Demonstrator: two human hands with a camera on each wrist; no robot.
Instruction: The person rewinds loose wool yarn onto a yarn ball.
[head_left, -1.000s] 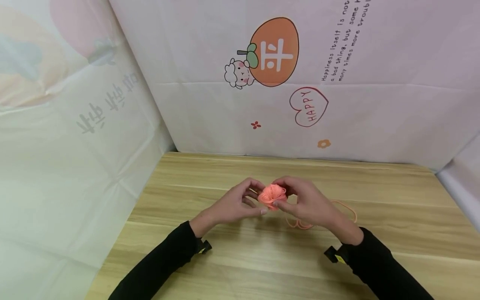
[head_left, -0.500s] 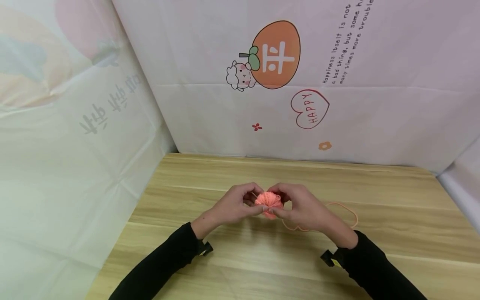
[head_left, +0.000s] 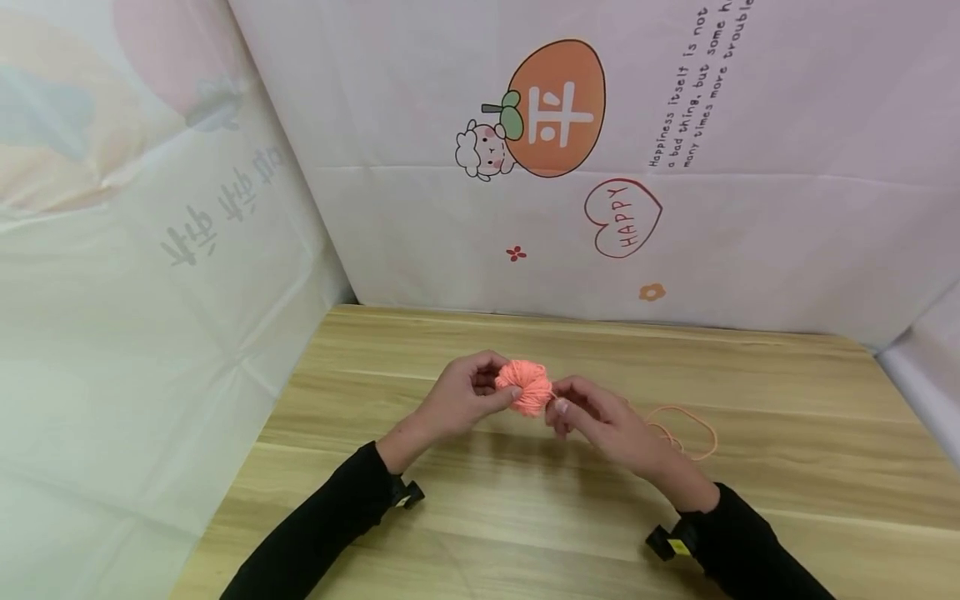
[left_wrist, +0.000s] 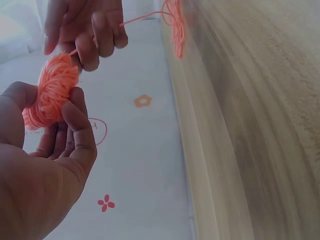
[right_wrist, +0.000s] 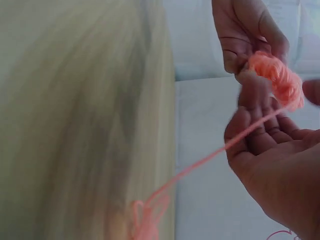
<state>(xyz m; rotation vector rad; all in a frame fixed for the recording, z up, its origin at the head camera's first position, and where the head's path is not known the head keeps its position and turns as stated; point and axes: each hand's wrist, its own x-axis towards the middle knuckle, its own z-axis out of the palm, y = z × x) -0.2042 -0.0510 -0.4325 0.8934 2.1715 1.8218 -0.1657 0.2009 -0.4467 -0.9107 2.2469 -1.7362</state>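
Note:
A small coral-coloured ball of yarn [head_left: 525, 387] is held up over the wooden table, its wraps fanning out from a pinched-in middle. My left hand [head_left: 461, 396] grips it at the left side, thumb across its front and fingers behind; the left wrist view shows the wound ball [left_wrist: 54, 92] between thumb and fingers. Close at the right of the ball is my right hand [head_left: 600, 421], fingers curled around the yarn strand [right_wrist: 215, 154] that leads off the ball. In the right wrist view this strand runs across the fingers down to loose yarn [right_wrist: 146, 222].
Loose loops of yarn [head_left: 686, 425] lie on the wooden table [head_left: 480, 517], right of the hands. A white printed cloth [head_left: 420, 233] stands as a wall along the back edge, and another cloth wall [head_left: 150, 375] rises at the left.
Both hands were together at the ball half a second ago. The left hand has carried the ball slightly left and up, while the right has come off it and moved right along the strand.

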